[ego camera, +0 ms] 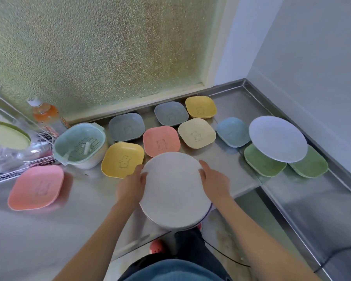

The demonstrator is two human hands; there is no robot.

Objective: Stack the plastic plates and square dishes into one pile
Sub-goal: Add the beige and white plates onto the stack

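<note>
I see the steel worktop (49,226) spread with square dishes, and at its front edge I hold the round plate pile (175,191) between both hands, partly overhanging the edge. Behind the pile lie the pink square dish (161,141) and yellow square dish (122,159); to its right a white plate (278,138) rests tilted on two green dishes (263,163). My left hand (131,188) and right hand (215,182) clasp opposite rims, fingers (203,166) curled on them. The pile could slide off the edge if I loosen my hold. It lies flat, face up; being round, it has no long axis.
</note>
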